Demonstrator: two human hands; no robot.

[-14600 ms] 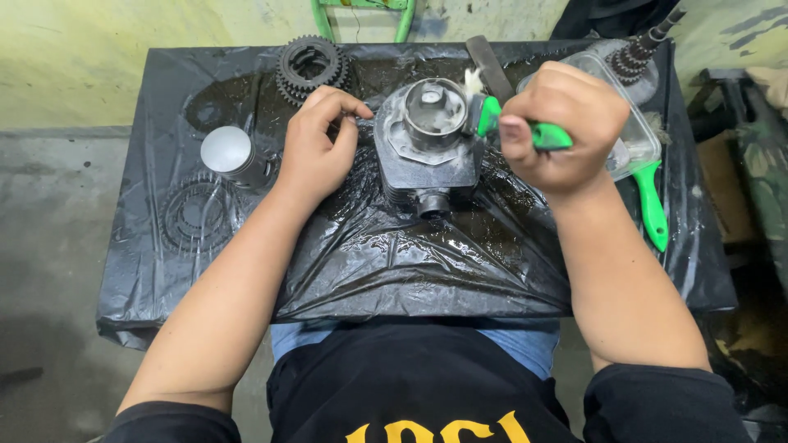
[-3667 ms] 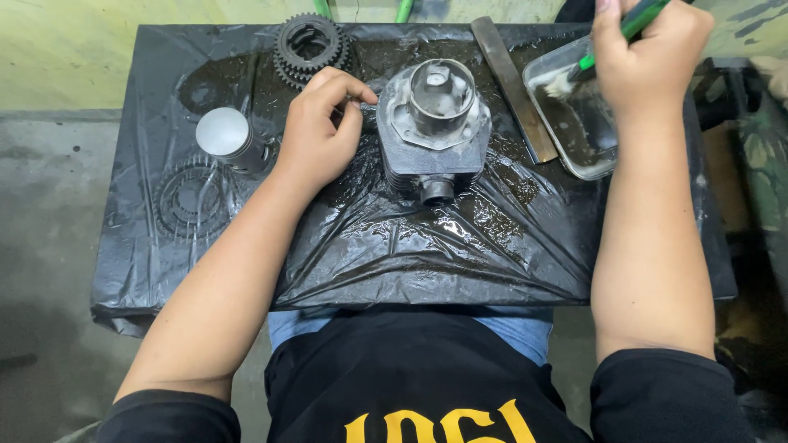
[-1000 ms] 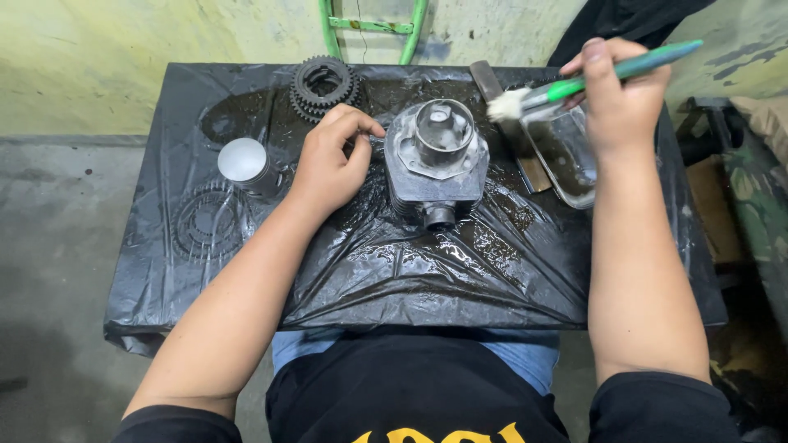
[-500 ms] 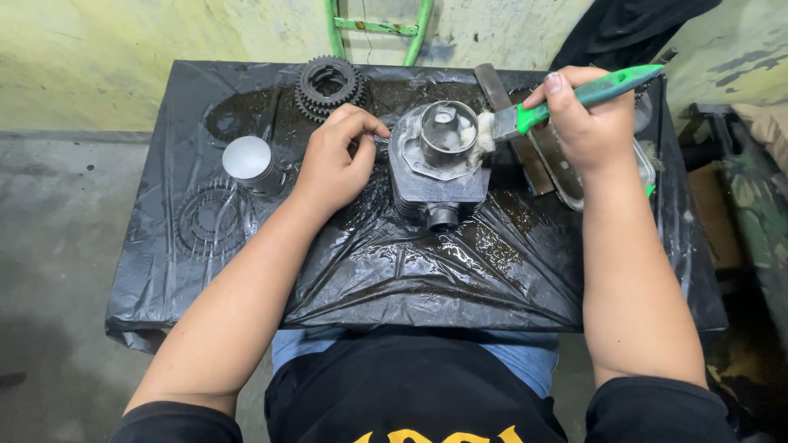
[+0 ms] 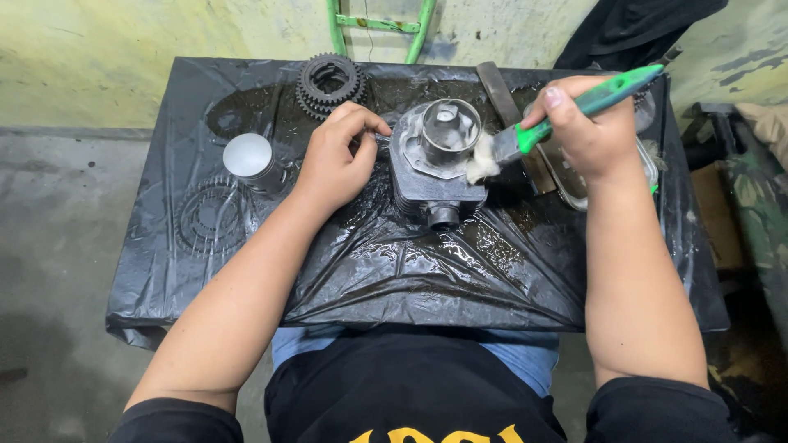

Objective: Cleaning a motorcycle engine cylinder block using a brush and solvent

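Observation:
A grey metal engine cylinder (image 5: pixel 435 168) stands on a table covered in wet black plastic sheet (image 5: pixel 410 262). My left hand (image 5: pixel 336 156) rests against the cylinder's left side, fingers curled on its edge. My right hand (image 5: pixel 587 131) is closed around the green handle of a paintbrush (image 5: pixel 574 111); its pale bristles touch the cylinder's upper right rim.
A black sprocket gear stack (image 5: pixel 330 80) sits at the back. A silver piston (image 5: pixel 249 157) stands at left, above a chain ring (image 5: pixel 212 217) under the plastic. A clear tray (image 5: pixel 574 184) and flat metal bar (image 5: pixel 497 82) lie at right. A green frame (image 5: pixel 382 25) stands behind.
My right hand has brought the brush down from above the tray to the cylinder's right rim. The left hand has stayed on the cylinder.

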